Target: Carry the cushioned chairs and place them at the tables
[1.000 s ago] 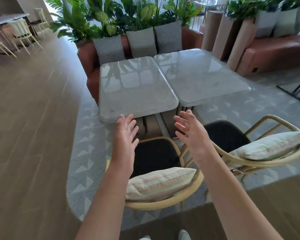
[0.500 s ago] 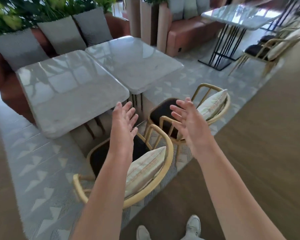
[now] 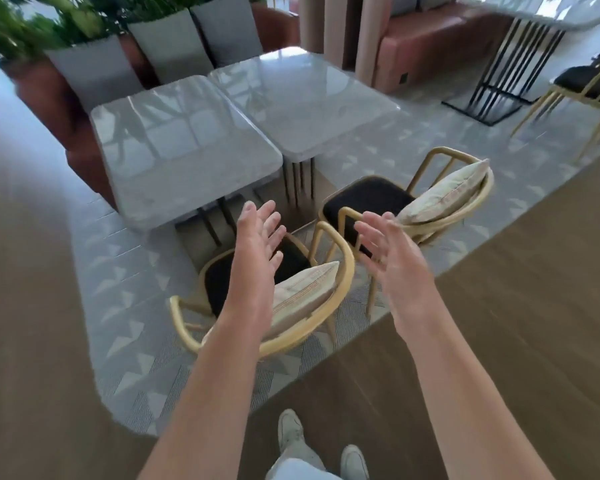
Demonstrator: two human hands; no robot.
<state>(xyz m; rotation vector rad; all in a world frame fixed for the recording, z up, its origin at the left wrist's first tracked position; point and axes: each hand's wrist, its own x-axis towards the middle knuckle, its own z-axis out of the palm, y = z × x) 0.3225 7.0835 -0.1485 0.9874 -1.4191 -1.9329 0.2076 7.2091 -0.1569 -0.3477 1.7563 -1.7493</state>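
A: Why are the hands up in the middle of the frame?

B: The left hand (image 3: 257,237) and right hand (image 3: 388,251) are spread wide and hold nothing. The chairs look set down already.

A: Where are they?

B: The near chair (image 3: 284,344) sits below the hands, the second chair (image 3: 440,188) to the right. Both face the two tables (image 3: 187,157) higher up, so people can sit.

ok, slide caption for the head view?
Both hands, left and right, open above two cushioned chairs at paired marble tables.
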